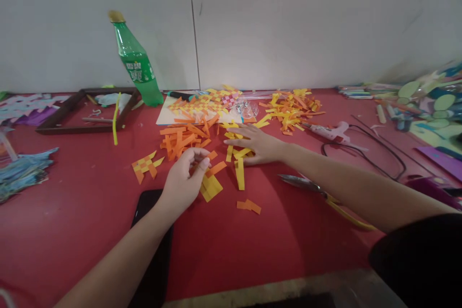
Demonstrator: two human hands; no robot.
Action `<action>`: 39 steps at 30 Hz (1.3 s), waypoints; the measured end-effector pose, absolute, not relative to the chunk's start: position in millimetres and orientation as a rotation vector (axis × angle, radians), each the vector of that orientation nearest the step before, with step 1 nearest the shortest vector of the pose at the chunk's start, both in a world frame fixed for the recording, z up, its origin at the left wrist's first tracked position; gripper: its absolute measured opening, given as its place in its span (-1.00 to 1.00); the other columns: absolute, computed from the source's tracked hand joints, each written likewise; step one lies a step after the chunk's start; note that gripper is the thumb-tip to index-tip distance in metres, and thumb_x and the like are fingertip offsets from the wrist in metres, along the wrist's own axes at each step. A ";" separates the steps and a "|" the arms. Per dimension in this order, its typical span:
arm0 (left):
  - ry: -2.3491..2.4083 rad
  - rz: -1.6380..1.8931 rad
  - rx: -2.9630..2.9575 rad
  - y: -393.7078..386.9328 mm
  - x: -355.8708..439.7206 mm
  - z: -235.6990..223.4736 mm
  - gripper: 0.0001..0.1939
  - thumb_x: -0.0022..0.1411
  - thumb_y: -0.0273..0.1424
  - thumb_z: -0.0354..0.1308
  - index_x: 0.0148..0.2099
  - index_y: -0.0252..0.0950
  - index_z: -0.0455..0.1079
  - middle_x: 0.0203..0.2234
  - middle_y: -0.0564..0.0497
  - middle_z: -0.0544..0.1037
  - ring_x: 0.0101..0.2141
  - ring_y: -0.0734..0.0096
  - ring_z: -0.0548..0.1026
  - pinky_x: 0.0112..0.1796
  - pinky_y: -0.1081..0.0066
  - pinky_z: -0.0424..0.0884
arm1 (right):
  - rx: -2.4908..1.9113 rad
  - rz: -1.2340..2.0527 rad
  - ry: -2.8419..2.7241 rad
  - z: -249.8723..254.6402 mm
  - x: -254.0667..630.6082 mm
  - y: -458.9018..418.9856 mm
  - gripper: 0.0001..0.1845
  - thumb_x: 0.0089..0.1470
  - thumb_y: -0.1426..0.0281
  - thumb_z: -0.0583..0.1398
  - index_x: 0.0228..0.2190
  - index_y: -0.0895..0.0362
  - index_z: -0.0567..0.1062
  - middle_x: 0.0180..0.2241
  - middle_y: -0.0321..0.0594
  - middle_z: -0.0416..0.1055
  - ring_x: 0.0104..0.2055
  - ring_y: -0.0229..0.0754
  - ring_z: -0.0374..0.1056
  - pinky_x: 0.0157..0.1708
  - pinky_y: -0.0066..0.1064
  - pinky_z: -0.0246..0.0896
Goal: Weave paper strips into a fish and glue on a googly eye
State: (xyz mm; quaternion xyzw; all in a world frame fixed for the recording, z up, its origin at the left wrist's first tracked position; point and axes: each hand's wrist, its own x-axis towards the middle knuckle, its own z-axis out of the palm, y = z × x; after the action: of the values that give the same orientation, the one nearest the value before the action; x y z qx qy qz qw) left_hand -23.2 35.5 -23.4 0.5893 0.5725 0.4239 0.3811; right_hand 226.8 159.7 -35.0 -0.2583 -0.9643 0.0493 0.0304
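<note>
Between the thumb and fingers of my left hand (187, 173) is a woven piece of yellow and orange paper strips (211, 187). My right hand (254, 143) lies with fingers spread over a pile of yellow paper strips (238, 173). Just beyond my left hand is a heap of orange paper strips (180, 138). A small woven paper fish (145, 166) rests on the red table to the left. Two loose orange paper pieces (249, 206) lie nearer to me.
A green bottle (139, 65) stands by a brown frame (81, 130). Scissors (306, 184) lie under my right forearm, near a pink glue gun (330, 132) with its cord. A black phone (147, 202) is under my left forearm. Mixed yellow-orange strips (292, 108) lie farther back.
</note>
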 end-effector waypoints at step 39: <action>1.433 1.114 1.468 34.8 -24.1 -24.0 -0.85 0.29 -0.29 0.09 -0.15 -0.23 0.36 -0.28 -0.02 0.53 -0.23 0.29 0.53 -0.12 0.24 0.43 | -1.319 0.876 -2.077 4.6 190.4 125.8 -0.84 -0.03 0.28 0.25 -0.48 0.10 0.42 -0.45 -0.26 0.40 -0.42 -0.24 0.23 -0.40 -0.38 0.09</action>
State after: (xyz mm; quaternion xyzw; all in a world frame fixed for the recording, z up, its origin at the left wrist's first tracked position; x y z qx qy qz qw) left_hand -24.1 34.8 -24.0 0.5785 0.5645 0.4389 0.3926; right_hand 190.4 125.8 4.6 -0.4874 -0.7675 0.3236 0.2622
